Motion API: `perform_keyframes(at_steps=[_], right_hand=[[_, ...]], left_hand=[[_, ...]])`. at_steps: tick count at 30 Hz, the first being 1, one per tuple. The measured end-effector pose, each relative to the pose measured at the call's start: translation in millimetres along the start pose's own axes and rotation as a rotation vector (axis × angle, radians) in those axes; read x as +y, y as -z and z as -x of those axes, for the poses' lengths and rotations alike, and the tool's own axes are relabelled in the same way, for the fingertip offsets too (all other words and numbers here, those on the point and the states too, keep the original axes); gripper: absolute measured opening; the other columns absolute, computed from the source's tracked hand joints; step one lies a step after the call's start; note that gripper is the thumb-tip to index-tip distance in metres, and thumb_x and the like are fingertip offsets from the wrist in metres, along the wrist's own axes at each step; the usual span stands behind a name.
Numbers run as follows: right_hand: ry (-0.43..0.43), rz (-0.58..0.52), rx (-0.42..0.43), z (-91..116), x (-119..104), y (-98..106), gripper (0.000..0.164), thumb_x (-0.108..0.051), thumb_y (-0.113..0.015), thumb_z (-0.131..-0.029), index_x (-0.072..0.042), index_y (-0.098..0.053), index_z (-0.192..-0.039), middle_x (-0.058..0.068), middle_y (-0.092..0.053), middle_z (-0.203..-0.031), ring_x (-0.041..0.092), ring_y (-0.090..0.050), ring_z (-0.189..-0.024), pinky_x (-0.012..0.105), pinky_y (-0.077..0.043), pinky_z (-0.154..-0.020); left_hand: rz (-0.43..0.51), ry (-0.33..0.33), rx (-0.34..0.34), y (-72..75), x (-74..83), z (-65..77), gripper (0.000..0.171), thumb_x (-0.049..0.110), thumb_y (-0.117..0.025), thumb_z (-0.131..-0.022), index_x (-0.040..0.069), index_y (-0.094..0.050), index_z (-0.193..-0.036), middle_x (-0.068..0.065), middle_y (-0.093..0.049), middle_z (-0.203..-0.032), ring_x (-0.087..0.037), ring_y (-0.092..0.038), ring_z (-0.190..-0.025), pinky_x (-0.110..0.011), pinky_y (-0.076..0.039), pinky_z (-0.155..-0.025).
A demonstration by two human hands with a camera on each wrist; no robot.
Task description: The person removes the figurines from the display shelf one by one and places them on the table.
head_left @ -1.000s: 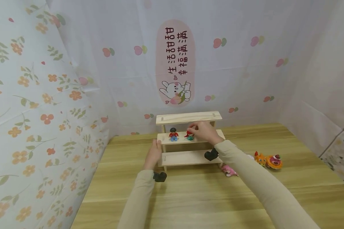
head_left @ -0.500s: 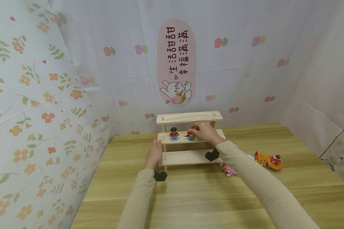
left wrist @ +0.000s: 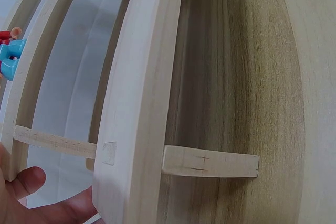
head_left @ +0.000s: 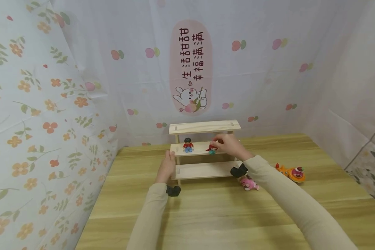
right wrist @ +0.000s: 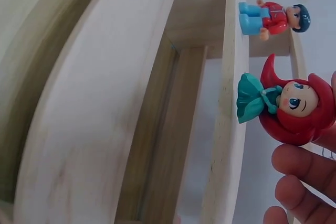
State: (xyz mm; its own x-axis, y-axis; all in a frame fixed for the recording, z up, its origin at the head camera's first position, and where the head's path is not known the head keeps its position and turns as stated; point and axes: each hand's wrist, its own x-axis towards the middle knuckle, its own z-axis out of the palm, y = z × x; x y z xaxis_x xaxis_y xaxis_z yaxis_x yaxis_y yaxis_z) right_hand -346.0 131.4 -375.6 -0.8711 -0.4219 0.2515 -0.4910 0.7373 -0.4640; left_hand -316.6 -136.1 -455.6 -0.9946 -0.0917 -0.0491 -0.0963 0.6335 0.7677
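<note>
A three-tier wooden display shelf (head_left: 200, 170) stands on the table. My left hand (head_left: 166, 168) grips its left end; in the left wrist view, fingers (left wrist: 71, 207) bend around the board ends. Over the middle tier, my right hand (head_left: 231, 145) pinches a red-haired mermaid figurine (right wrist: 294, 100) by its hair. The figurine is upright, its green tail (right wrist: 250, 98) at the middle board's surface; whether it bears on the wood I cannot tell. To its left, a toy boy figure (head_left: 188, 145) in a red jacket and blue trousers sits on the same tier.
A pink toy (head_left: 249, 184) lies by the shelf's right front foot. Farther right, partly behind the right sleeve, are an orange toy (head_left: 281, 169) and a round orange toy with a pink face (head_left: 297, 174). Printed cloth (head_left: 137, 69) hangs close behind the shelf.
The right hand has moved slightly right along the middle tier with the mermaid figurine, widening the gap to the boy figure. The left hand stays at the shelf's left end.
</note>
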Motion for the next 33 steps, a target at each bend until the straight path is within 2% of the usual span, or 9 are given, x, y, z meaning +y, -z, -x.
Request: perform_keyframes(at_steps=[5, 12, 16, 19, 25, 33], right_hand=[[0.014, -0.049, -0.02, 13.5, 6.2, 4.7, 0.018, -0.024, -0.062, -0.094, -0.008, -0.07, -0.096, 0.0, -0.068, -0.073, 0.015, -0.06, -0.063, 0.027, -0.044, -0.058], [0.022, -0.054, -0.053, 35.8, 20.7, 5.8, 0.019, -0.024, -0.062, -0.094, -0.007, -0.07, -0.098, 0.004, -0.066, -0.07, 0.01, -0.047, -0.055, 0.025, -0.038, -0.054], [0.01, -0.058, -0.078, 52.3, 26.1, 5.7, 0.019, -0.027, -0.061, -0.094, -0.01, -0.069, -0.099, -0.005, -0.066, -0.073, 0.015, -0.06, -0.063, 0.027, -0.045, -0.061], [0.016, -0.035, -0.073, 66.2, 30.5, 2.3, 0.017, -0.028, -0.061, -0.094, -0.013, -0.069, -0.097, -0.008, -0.066, -0.075, 0.014, -0.062, -0.066, 0.026, -0.046, -0.062], [-0.004, 0.008, -0.079, 90.6, 37.2, -6.4, 0.019, -0.031, -0.063, -0.092, -0.014, -0.07, -0.097, -0.009, -0.06, -0.072, 0.005, -0.046, -0.058, 0.023, -0.039, -0.055], [0.025, -0.008, -0.078, 110.5, 46.4, -16.6, 0.015, -0.027, -0.065, -0.091, -0.013, -0.069, -0.094, -0.01, -0.059, -0.071, 0.002, -0.051, -0.06, 0.022, -0.043, -0.058]], left_hand=[[0.004, 0.002, 0.0, 1.8, 0.7, -0.2, 0.038, 0.041, -0.019, -0.105, 0.012, -0.034, -0.124, -0.028, -0.056, -0.124, -0.044, -0.057, -0.111, -0.055, -0.044, -0.088], [0.007, -0.003, 0.0, 2.6, 0.7, 1.1, 0.038, 0.04, -0.02, -0.105, 0.012, -0.033, -0.126, -0.029, -0.056, -0.125, -0.044, -0.057, -0.111, -0.055, -0.044, -0.088], [0.017, -0.002, 0.002, 1.5, -0.3, 0.6, 0.039, 0.04, -0.02, -0.105, 0.012, -0.034, -0.127, -0.029, -0.056, -0.123, -0.044, -0.057, -0.11, -0.055, -0.044, -0.088], [0.018, -0.005, -0.001, 0.9, 0.0, 0.2, 0.04, 0.041, -0.019, -0.105, 0.011, -0.033, -0.128, -0.03, -0.056, -0.124, -0.044, -0.057, -0.11, -0.055, -0.044, -0.088], [0.007, -0.003, -0.014, 0.6, -0.6, 0.2, 0.041, 0.041, -0.019, -0.105, 0.011, -0.033, -0.13, -0.029, -0.054, -0.127, -0.045, -0.056, -0.113, -0.055, -0.044, -0.089], [0.021, -0.002, -0.014, -1.2, 0.2, -0.5, 0.042, 0.042, -0.018, -0.105, 0.011, -0.033, -0.13, -0.028, -0.052, -0.131, -0.046, -0.053, -0.117, -0.057, -0.042, -0.092]])
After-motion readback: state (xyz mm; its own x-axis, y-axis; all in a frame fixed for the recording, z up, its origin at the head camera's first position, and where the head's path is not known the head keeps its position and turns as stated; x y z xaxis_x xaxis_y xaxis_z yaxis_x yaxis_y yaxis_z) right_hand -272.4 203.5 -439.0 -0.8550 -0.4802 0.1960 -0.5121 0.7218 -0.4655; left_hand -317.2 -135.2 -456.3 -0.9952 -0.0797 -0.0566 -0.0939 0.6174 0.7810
